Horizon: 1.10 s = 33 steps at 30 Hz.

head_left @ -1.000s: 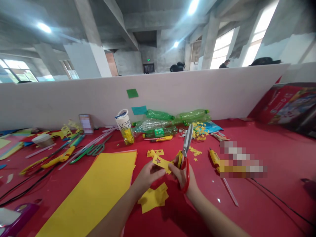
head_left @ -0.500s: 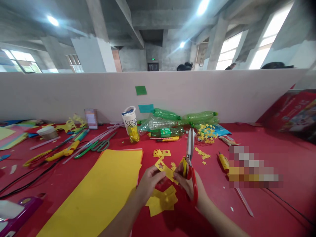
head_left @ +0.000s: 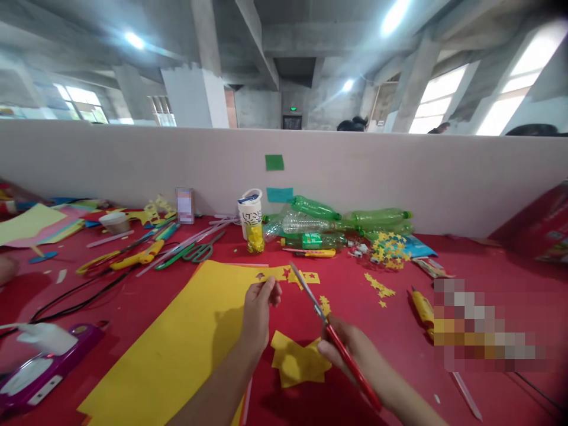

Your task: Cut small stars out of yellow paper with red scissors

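My left hand [head_left: 260, 307] is closed in a pinch, its fingertips at a yellow paper strip [head_left: 277, 272] with star-shaped holes, beside the edge of the large yellow sheets [head_left: 177, 331]. In my right hand [head_left: 350, 340] are scissors [head_left: 339, 343] with red handles, their blades together and pointing up and left. The blade tips reach over yellow scraps with star cutouts [head_left: 313, 277]. Small yellow stars [head_left: 325, 306] lie just beyond the right hand. Between my forearms rest several square yellow paper pieces [head_left: 295, 361], overlapping one another.
Plastic bottles [head_left: 315, 207] lie along the white partition [head_left: 213, 160], with a white cup [head_left: 251, 210] to their left. More stars [head_left: 379, 290] and a yellow-handled tool [head_left: 423, 307] are at right. A purple power strip [head_left: 84, 346] and another person's hand [head_left: 6, 269] are at left.
My left hand has moved up and left with the star-holed strip. My right hand has left the strip and shifted right; the scissors now tilt left. The view has turned slightly left.
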Each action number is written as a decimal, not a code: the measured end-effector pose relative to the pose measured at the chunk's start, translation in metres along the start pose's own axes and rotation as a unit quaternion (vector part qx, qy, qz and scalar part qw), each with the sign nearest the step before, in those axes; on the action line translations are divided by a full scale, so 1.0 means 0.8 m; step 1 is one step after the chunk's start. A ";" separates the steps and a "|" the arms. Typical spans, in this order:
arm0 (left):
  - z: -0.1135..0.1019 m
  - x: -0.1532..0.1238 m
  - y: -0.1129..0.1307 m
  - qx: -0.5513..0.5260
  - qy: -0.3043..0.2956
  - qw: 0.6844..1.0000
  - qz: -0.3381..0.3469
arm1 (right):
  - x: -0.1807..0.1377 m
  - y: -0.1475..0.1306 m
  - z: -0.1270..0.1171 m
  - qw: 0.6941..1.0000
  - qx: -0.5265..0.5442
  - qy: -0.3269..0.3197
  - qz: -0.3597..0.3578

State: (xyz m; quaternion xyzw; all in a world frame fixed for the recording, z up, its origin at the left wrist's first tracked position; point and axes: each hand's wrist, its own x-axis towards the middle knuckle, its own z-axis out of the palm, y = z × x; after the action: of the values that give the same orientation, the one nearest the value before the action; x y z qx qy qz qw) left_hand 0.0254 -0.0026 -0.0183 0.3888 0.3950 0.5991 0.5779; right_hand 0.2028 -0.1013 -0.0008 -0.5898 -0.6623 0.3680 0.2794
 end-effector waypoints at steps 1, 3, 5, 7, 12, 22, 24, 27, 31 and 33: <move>0.000 0.000 0.002 -0.016 0.013 1.000 0.004 | -0.002 -0.001 0.001 0.999 -0.030 -0.017 0.003; 0.000 0.000 0.005 -0.030 0.036 0.999 0.013 | -0.005 -0.004 0.001 0.996 -0.076 -0.043 0.012; 0.000 -0.001 0.007 -0.029 0.053 0.998 0.026 | -0.006 -0.007 0.000 0.993 -0.099 -0.061 0.021; 0.000 -0.002 0.007 -0.018 0.062 0.997 0.035 | -0.006 -0.008 0.000 0.992 -0.100 -0.071 0.026; 0.007 -0.011 0.007 0.054 0.024 0.997 0.056 | -0.003 -0.005 0.006 0.997 -0.050 -0.058 0.024; 0.009 -0.018 0.004 0.088 -0.034 0.995 0.030 | -0.003 -0.021 0.006 0.990 0.071 -0.098 0.074; 0.008 -0.018 0.003 0.069 -0.043 0.996 0.029 | -0.003 -0.023 0.007 0.985 0.104 -0.103 0.094; 0.008 -0.017 0.002 0.036 -0.043 0.998 0.022 | -0.001 -0.026 0.011 0.979 0.133 -0.097 0.124; 0.008 -0.016 0.001 -0.012 -0.030 0.999 0.004 | -0.001 -0.029 0.011 0.977 0.143 -0.094 0.131; 0.008 -0.015 0.001 -0.041 -0.032 0.999 0.001 | -0.001 -0.031 0.011 0.976 0.143 -0.097 0.132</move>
State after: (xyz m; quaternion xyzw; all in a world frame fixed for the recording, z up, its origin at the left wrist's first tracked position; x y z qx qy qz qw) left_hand 0.0311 -0.0146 -0.0150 0.3839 0.3507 0.6028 0.6051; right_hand 0.1813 -0.1046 0.0144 -0.5877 -0.5431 0.5479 0.2437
